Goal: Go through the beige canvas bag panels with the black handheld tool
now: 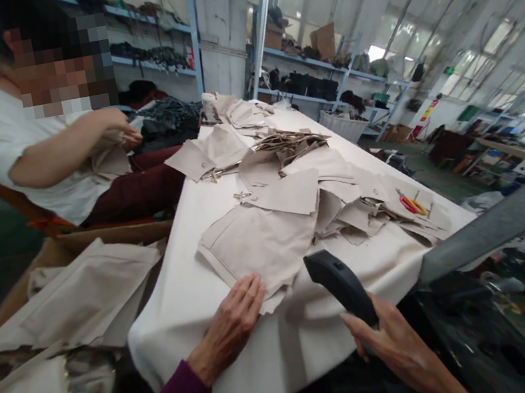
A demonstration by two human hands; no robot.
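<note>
My left hand (233, 320) lies flat, fingers stretched, on the near edge of a beige fabric piece (263, 244). That piece looks stitched and layered, with a frayed near edge. In my right hand (394, 342) is a curved black hand-held tool, which looks like an electric clipper (341, 281). Its wide head points up and left, just right of the fabric and apart from it. Another fabric flap (287, 193) with a small metal clasp (242, 195) overlaps the far side of the piece.
More beige pieces (339, 203) are heaped along the white-covered table (177, 286). Red-and-yellow-handled scissors (412, 204) lie at the right. Fabric fills a carton (62, 245) at the left. A co-worker (45, 147) sits there holding fabric. A grey metal bar (499, 215) crosses the right side.
</note>
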